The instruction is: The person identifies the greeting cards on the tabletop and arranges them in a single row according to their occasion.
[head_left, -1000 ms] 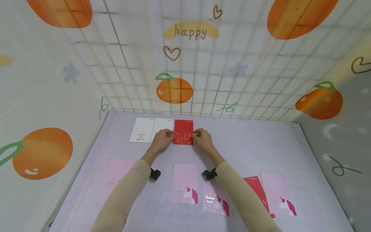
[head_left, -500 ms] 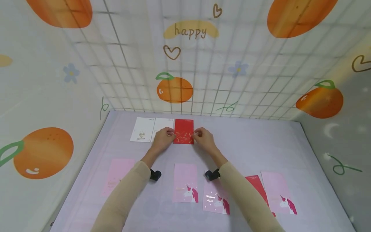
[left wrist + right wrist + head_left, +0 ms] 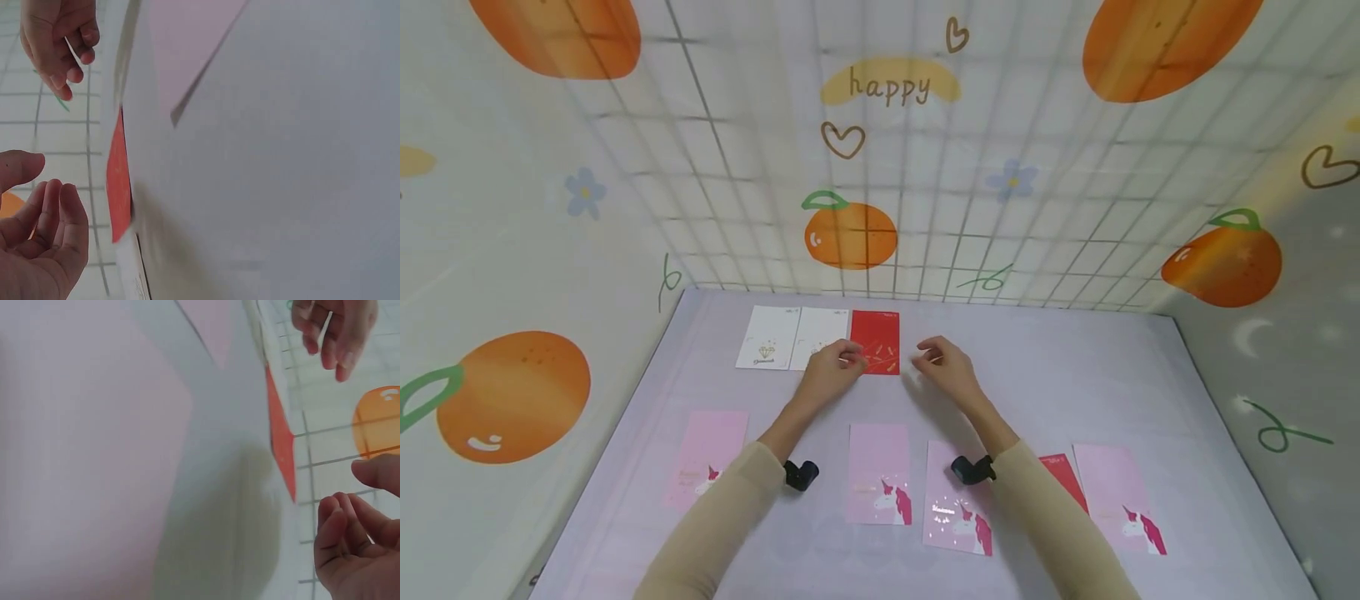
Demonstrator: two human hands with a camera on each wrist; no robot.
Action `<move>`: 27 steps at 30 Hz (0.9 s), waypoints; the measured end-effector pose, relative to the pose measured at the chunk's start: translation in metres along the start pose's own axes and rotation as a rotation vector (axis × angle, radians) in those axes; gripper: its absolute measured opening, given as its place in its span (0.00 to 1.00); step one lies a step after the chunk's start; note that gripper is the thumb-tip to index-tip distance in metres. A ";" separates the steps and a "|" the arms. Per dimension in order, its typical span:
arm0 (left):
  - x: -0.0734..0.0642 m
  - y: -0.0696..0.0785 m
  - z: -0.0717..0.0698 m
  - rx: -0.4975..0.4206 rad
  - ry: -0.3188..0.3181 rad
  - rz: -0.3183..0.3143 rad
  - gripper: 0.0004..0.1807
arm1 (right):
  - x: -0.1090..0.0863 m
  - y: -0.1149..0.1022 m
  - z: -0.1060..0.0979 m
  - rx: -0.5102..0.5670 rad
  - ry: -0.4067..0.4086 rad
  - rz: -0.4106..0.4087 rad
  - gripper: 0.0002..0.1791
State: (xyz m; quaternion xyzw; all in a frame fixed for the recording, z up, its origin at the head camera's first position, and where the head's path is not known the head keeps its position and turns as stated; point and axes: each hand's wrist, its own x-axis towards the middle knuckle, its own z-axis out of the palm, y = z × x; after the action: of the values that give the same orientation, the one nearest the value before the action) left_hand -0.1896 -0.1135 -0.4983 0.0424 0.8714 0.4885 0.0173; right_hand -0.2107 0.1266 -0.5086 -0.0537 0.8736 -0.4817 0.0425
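Observation:
A red card with gold marks lies at the back of the table, right of two white cards; the left one bears a gold diamond. My left hand is over the red card's lower left and part of the second white card. In the left wrist view, a gap shows between this hand's thumb and its loosely bent fingers, with nothing between them. My right hand is just right of the red card, apart from it, its fingers loosely bent and holding nothing.
Nearer the front lie several pink unicorn cards: one at left, one in the middle, one under the right wrist's camera, one at right. Another red card is partly hidden by the right sleeve. A printed curtain stands behind.
Both hands have let go of the red card's sides. The right hand has moved away to the right; the left hand has come slightly rightward over the card. The card stays in place.

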 end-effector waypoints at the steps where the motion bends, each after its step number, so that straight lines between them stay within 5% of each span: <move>1: -0.003 0.001 0.001 -0.006 -0.001 0.004 0.15 | -0.003 -0.001 -0.003 -0.003 0.004 -0.015 0.18; 18: -0.041 0.021 0.035 -0.064 -0.086 0.042 0.16 | -0.064 0.012 -0.057 -0.040 0.041 -0.109 0.18; 27: -0.057 0.034 0.061 -0.084 -0.163 0.044 0.17 | -0.098 0.033 -0.085 -0.068 0.027 -0.072 0.18</move>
State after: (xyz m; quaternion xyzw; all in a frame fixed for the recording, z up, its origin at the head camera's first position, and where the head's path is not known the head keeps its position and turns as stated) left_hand -0.1266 -0.0489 -0.5015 0.1005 0.8447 0.5196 0.0793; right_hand -0.1262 0.2285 -0.4885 -0.0803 0.8876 -0.4535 0.0114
